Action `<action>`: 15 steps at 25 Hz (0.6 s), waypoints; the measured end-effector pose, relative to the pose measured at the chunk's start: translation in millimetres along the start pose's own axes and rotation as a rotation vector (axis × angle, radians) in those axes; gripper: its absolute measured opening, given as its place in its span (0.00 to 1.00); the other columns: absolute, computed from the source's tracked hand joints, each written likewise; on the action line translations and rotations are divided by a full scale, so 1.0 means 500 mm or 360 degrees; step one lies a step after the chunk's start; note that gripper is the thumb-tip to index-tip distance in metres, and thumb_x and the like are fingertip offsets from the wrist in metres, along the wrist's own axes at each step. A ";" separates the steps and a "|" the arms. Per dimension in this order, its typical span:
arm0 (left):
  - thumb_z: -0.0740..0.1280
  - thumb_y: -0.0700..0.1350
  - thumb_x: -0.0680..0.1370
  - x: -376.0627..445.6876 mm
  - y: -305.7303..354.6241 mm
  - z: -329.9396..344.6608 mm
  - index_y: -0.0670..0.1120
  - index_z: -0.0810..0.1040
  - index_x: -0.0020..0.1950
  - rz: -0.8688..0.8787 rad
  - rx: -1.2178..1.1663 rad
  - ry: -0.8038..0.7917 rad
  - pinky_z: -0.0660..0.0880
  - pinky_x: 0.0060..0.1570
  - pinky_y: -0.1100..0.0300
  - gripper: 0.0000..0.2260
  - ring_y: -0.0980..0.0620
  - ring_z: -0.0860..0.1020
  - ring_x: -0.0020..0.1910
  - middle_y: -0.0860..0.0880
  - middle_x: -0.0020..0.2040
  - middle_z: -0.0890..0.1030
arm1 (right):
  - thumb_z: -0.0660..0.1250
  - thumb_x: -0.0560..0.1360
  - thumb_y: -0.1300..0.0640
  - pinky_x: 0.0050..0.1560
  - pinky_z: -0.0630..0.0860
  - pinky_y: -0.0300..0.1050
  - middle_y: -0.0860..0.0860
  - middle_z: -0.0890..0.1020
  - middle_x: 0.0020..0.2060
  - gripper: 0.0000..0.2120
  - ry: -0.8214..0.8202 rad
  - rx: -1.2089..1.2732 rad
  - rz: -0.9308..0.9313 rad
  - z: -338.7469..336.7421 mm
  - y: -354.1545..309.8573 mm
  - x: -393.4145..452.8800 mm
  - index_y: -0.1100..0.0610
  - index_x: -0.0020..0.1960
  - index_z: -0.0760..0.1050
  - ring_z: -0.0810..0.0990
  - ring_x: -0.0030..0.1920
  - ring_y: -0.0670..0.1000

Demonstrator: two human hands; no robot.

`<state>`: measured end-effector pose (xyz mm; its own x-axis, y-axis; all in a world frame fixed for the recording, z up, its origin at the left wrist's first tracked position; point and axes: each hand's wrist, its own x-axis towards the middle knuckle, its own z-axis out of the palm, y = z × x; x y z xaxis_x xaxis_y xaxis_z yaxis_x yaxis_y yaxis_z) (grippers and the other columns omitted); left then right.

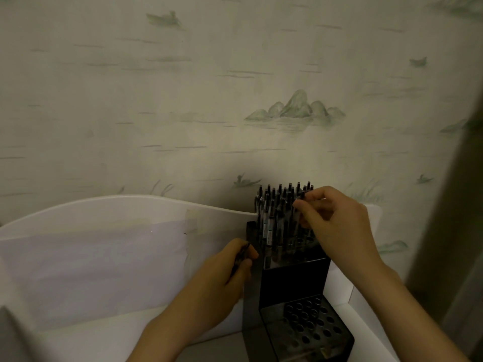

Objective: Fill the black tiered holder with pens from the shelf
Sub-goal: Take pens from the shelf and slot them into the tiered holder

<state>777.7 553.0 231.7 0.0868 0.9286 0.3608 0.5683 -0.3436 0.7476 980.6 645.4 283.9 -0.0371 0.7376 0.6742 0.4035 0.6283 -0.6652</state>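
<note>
No lettering is legible. The right hand (339, 226) pinches a dark pen (298, 205) above the black tiered plastic holder (292, 278); the left hand's (230, 267) grip is clamped on another pen (241, 257) just left of it.

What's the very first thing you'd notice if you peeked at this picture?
The bunch of dark pens standing in the top tier of the black tiered holder, low and right of centre. The right hand pinches one there, while the left hand grips another pen beside the holder. The lower tier shows only empty holes.
</note>
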 end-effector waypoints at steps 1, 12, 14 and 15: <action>0.58 0.45 0.82 0.000 0.001 0.001 0.58 0.72 0.52 0.0015 -0.0011 -0.0005 0.76 0.33 0.64 0.08 0.58 0.76 0.30 0.51 0.40 0.78 | 0.73 0.72 0.51 0.41 0.82 0.47 0.45 0.84 0.33 0.05 -0.0021 0.0008 0.0019 -0.003 -0.001 0.005 0.48 0.44 0.78 0.83 0.33 0.43; 0.58 0.47 0.82 -0.006 0.018 0.002 0.59 0.72 0.53 0.0034 -0.0021 -0.0017 0.71 0.32 0.65 0.07 0.60 0.73 0.29 0.55 0.36 0.77 | 0.74 0.71 0.51 0.46 0.82 0.45 0.44 0.84 0.34 0.04 -0.0262 -0.0180 -0.0022 -0.007 -0.012 0.011 0.48 0.46 0.81 0.83 0.35 0.42; 0.58 0.48 0.82 -0.009 0.018 0.000 0.59 0.72 0.56 0.0032 0.0018 -0.0025 0.71 0.34 0.67 0.07 0.61 0.74 0.31 0.60 0.38 0.78 | 0.75 0.71 0.51 0.47 0.79 0.34 0.42 0.84 0.38 0.12 -0.0187 -0.0207 -0.0032 -0.010 -0.009 -0.006 0.51 0.54 0.82 0.82 0.39 0.39; 0.58 0.49 0.82 -0.011 0.018 0.000 0.60 0.72 0.57 0.0035 0.0044 -0.0031 0.70 0.35 0.68 0.07 0.62 0.74 0.33 0.63 0.39 0.78 | 0.75 0.71 0.51 0.45 0.77 0.29 0.40 0.83 0.39 0.14 -0.0114 -0.0195 -0.0061 -0.012 -0.011 -0.019 0.51 0.55 0.81 0.81 0.40 0.38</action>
<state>782.4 545.0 236.4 0.1151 0.9234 0.3660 0.5884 -0.3603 0.7239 984.1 633.5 283.3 -0.1182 0.7322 0.6708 0.5089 0.6247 -0.5922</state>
